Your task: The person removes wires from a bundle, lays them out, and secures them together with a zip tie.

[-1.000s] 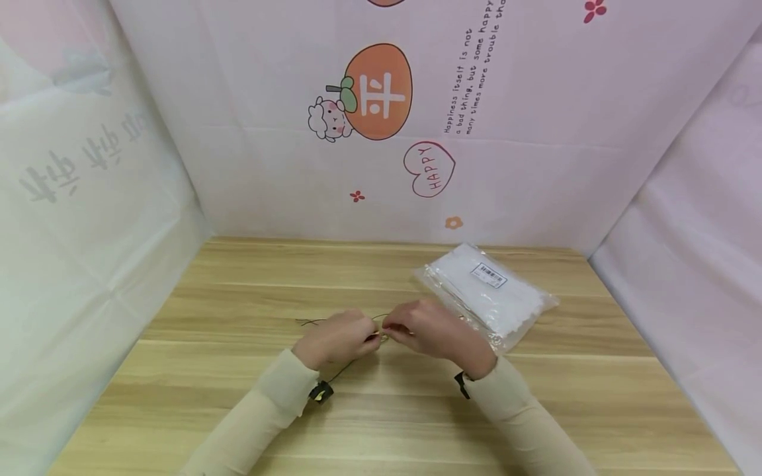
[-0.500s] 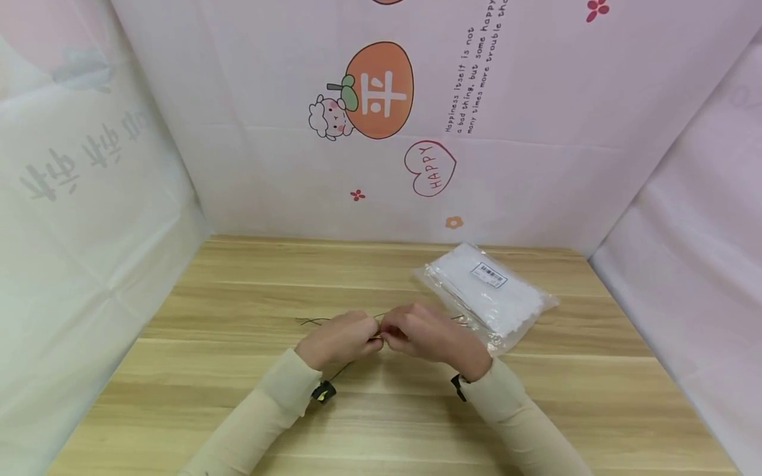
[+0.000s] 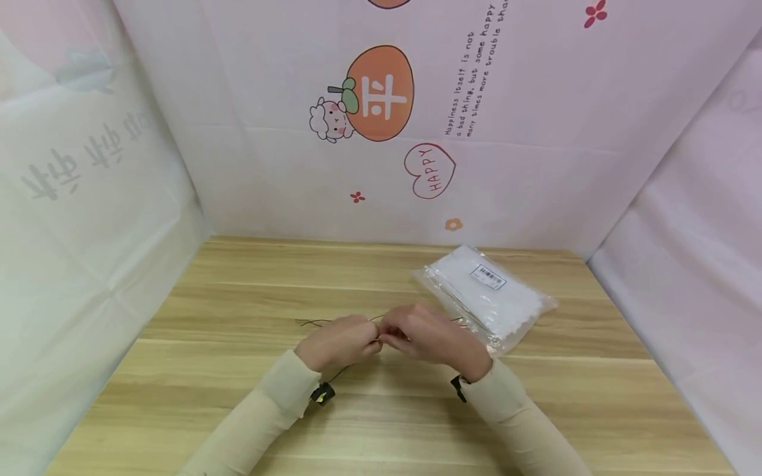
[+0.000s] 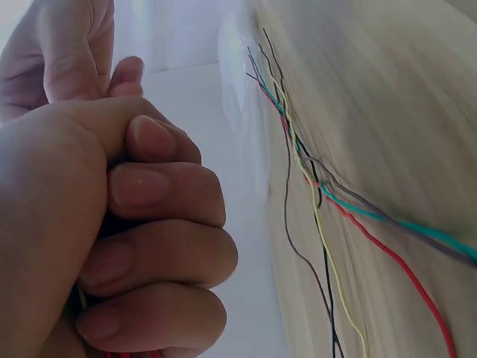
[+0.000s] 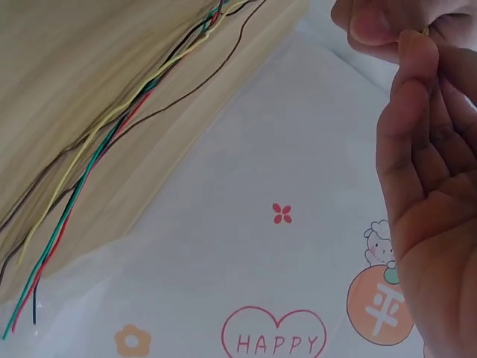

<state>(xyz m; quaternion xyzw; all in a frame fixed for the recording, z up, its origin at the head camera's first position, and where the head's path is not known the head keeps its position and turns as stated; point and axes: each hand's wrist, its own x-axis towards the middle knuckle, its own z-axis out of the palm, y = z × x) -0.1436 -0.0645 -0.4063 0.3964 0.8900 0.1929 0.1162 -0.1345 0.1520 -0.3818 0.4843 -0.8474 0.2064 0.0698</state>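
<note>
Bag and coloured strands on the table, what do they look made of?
The bag looks like thin, glossy plastic: it shows highlights and white contents through it. The coloured strands look smooth, fairly matte, perhaps plastic-coated wire, from their even colour and loose curves; cord is possible.

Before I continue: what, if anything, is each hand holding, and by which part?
The left hand grips red wire; the right hand seems to pinch a yellow wire. Which stretch of each cannot be told.
</note>
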